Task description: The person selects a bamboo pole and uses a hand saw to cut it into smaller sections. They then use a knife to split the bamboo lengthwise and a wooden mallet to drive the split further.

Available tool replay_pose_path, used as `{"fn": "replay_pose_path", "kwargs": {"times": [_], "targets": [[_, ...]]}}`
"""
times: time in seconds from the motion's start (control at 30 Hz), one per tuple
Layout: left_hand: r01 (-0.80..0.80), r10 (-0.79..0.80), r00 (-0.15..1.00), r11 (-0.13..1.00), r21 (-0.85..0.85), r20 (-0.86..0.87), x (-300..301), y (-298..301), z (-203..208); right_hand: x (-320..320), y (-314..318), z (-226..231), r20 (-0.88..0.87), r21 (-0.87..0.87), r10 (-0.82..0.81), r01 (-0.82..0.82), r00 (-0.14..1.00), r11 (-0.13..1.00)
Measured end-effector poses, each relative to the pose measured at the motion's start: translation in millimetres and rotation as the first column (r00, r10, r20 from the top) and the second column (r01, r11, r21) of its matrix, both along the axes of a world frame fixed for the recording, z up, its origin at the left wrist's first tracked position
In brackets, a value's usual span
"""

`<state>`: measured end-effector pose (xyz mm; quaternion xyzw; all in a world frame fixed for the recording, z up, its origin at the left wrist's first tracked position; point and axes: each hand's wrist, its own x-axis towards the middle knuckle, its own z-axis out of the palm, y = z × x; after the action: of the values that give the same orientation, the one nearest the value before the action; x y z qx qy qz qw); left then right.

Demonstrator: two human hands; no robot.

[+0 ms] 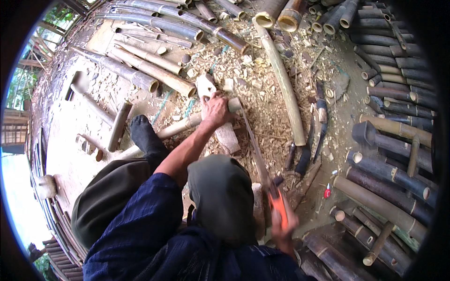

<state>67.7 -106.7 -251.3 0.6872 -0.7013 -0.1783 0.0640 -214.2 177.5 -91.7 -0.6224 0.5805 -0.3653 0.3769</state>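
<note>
My left hand (216,111) is wrapped over a pale bamboo pole (180,126), close to its right end. The pole lies crosswise over a light wooden block (226,137), with my sock-covered foot (144,136) against it farther left. My right hand (284,230), slightly blurred, grips the orange handle of a handsaw (260,164). Its long blade slants up and left, the tip reaching the pole's end just right of my left hand. Whether the teeth are in the bamboo, I cannot tell.
Wood chips (262,84) cover the ground. Cut bamboo tubes (389,173) are stacked on the right, with more poles (159,28) at the back. A long bamboo piece (283,84) and dark-handled tools (307,157) lie right of the block. A small red object (327,191) sits nearby.
</note>
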Motion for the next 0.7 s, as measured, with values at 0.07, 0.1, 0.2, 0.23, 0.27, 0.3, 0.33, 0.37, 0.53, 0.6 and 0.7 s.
{"fn": "replay_pose_path", "kwargs": {"times": [0.07,0.1,0.2,0.23,0.27,0.3,0.33,0.37,0.53,0.6,0.7], "targets": [[0.011,-0.01,1.0,1.0,-0.013,0.017,-0.6,-10.0,3.7,5.3,-5.2,2.1,0.074,-0.066,-0.035,0.04,0.997,0.997],[0.024,-0.025,1.0,0.996,0.082,0.005,-14.0,-6.5,3.1,3.3,-10.3,-25.2,0.063,-0.105,-0.071,0.077,0.995,0.991],[0.024,-0.024,1.0,0.997,-0.072,-0.008,-16.7,-3.1,-10.6,48.1,-118.9,-55.2,-0.019,-0.048,-0.011,0.01,1.0,0.999],[0.005,-0.004,1.0,0.996,-0.085,0.011,-16.2,-4.2,-11.6,61.5,-133.8,-51.2,-0.019,-0.044,-0.082,0.081,0.996,0.996],[0.02,-0.02,1.0,0.998,-0.062,-0.008,-18.1,-6.8,-6.7,57.0,-131.7,-60.7,0.001,-0.076,-0.094,0.094,0.996,0.993],[0.032,-0.033,0.999,0.999,-0.033,-0.026,-14.1,-8.2,-3.3,57.6,-128.4,-64.1,0.021,-0.103,-0.103,0.105,0.994,0.989],[0.004,-0.005,1.0,0.997,0.075,0.016,-16.4,-9.8,-12.0,45.6,-102.8,-56.2,-0.009,-0.131,-0.059,0.057,0.998,0.99],[-0.015,0.01,0.999,0.996,-0.086,-0.052,-13.5,-2.8,-9.1,32.9,-81.1,-44.4,-0.02,-0.187,-0.004,0.001,1.0,0.982],[0.013,-0.011,1.0,0.996,-0.087,0.025,-14.5,-0.9,8.7,1.3,-7.6,11.8,0.059,0.049,-0.026,0.023,0.998,0.999],[0.032,-0.035,0.999,0.995,-0.097,-0.028,-19.0,0.9,6.3,20.2,-54.4,-46.2,0.038,-0.146,-0.036,0.041,0.999,0.989],[0.043,-0.041,0.999,0.996,-0.076,0.027,-18.5,-3.1,-2.7,72.1,-143.9,-82.3,0.042,-0.206,-0.123,0.129,0.992,0.97]]}}
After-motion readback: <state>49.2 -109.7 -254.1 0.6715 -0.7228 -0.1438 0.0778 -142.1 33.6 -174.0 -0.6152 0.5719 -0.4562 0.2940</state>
